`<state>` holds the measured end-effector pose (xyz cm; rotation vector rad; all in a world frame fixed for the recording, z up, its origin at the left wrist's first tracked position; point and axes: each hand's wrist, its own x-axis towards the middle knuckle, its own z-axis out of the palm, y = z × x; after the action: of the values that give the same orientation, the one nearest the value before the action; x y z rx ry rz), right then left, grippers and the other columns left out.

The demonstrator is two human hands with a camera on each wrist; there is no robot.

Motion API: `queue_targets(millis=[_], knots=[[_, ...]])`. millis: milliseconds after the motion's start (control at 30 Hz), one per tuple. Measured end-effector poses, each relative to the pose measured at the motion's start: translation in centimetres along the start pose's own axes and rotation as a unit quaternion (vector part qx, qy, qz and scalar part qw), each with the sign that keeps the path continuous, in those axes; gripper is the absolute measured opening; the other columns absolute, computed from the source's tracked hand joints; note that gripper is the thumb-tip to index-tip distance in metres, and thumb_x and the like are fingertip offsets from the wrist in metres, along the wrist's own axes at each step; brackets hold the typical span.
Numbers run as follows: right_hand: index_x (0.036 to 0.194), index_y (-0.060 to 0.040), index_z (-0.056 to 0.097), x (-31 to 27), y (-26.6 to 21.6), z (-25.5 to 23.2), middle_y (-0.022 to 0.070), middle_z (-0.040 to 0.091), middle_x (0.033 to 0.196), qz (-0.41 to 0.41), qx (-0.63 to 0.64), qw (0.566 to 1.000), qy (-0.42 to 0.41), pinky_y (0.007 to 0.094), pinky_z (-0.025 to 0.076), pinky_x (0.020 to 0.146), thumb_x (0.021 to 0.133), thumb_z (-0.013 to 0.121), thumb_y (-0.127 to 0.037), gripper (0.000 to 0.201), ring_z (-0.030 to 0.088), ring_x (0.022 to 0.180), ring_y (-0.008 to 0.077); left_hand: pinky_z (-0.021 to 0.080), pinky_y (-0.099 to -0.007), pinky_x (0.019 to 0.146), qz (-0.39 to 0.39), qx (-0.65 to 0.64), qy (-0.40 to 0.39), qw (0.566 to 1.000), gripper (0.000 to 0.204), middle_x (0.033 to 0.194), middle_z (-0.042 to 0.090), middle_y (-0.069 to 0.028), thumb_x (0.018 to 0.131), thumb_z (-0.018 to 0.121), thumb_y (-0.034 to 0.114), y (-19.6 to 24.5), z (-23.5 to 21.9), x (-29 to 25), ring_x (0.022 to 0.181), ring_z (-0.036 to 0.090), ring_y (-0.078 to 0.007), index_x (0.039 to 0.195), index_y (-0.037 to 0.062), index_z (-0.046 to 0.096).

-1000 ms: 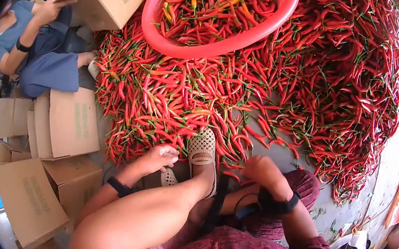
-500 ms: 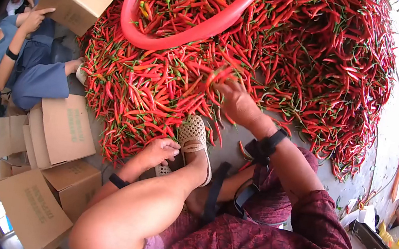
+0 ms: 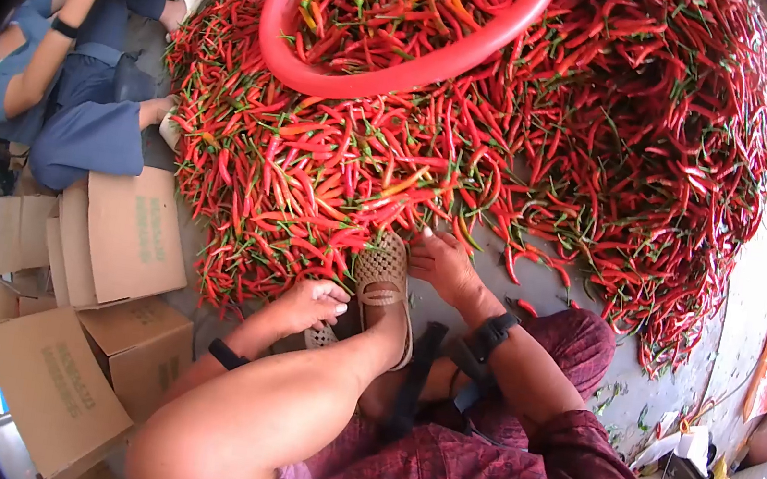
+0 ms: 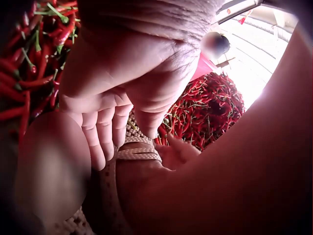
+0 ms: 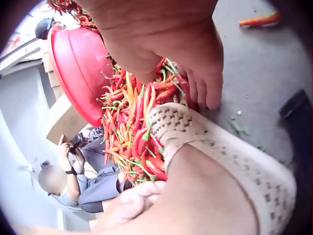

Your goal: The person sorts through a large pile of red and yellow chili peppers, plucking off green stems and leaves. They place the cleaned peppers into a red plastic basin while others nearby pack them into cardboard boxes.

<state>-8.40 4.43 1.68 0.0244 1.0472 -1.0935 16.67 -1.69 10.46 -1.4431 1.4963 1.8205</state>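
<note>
The right hand (image 3: 443,262) had drawn back from up in the chilli pile (image 3: 334,175) to its near edge, just beside the toe of the woven shoe (image 3: 385,283). On the left, the left hand (image 3: 307,305) rested by that shoe with its fingers loosely bent and holding nothing, while further right the right hand's fingers lay curled among the long, glossy red chillies with green stems; whether they pinched one could not be told. The chillies were spread over the floor, heaped around the red basin (image 3: 396,72).
</note>
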Motion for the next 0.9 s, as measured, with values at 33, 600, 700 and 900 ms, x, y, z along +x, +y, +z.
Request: queue_targets(millis=[33, 600, 700, 900], knots=[[0.122, 0.0007, 0.042, 1.8, 0.1, -0.2, 0.0245, 0.052, 0.114, 0.019, 0.035, 0.999, -0.006, 0.0450, 0.046, 0.088, 0.089, 0.055, -0.038, 0.053, 0.055, 0.103, 0.0342, 0.051, -0.0296, 0.066, 0.004, -0.016, 0.006, 1.000, 0.037, 0.100, 0.063, -0.0070, 0.086, 0.062, 0.024, -0.3, -0.1, 0.1, 0.082, 0.061, -0.0154, 0.116, 0.0034, 0.056], [0.118, -0.0063, 0.050, 5.2, -5.6, 4.0, 0.0211, 0.057, 0.106, 0.085, -0.020, 0.994, 0.061, 0.0577, 0.049, 0.076, 0.089, 0.055, -0.039, 0.044, 0.059, 0.092, 0.0414, 0.050, -0.0280, 0.061, 0.034, -0.036, 0.040, 0.998, 0.035, 0.096, 0.064, -0.0067, 0.086, 0.061, 0.024, 0.9, 0.5, -1.4, 0.078, 0.061, -0.0145, 0.112, 0.0011, 0.057], [0.114, -0.0038, 0.053, 5.7, -4.2, 3.1, 0.0205, 0.059, 0.103, -0.015, -0.171, 0.985, 0.012, 0.0590, 0.049, 0.075, 0.088, 0.058, -0.035, 0.041, 0.060, 0.093, 0.0396, 0.051, -0.0296, 0.064, 0.028, -0.022, 0.028, 0.999, 0.034, 0.104, 0.063, -0.0084, 0.087, 0.060, 0.021, 1.9, 1.3, -1.1, 0.083, 0.061, -0.0169, 0.115, 0.0019, 0.056], [0.112, -0.0034, 0.050, 5.3, -4.4, 2.6, 0.0166, 0.058, 0.096, 0.021, -0.113, 0.991, -0.063, 0.0548, 0.051, 0.072, 0.090, 0.056, -0.034, 0.039, 0.061, 0.082, 0.0367, 0.050, -0.0327, 0.067, 0.001, 0.003, 0.018, 1.000, 0.038, 0.108, 0.062, -0.0084, 0.087, 0.060, 0.024, 1.9, 2.0, 1.2, 0.087, 0.060, -0.0182, 0.118, 0.0032, 0.054]])
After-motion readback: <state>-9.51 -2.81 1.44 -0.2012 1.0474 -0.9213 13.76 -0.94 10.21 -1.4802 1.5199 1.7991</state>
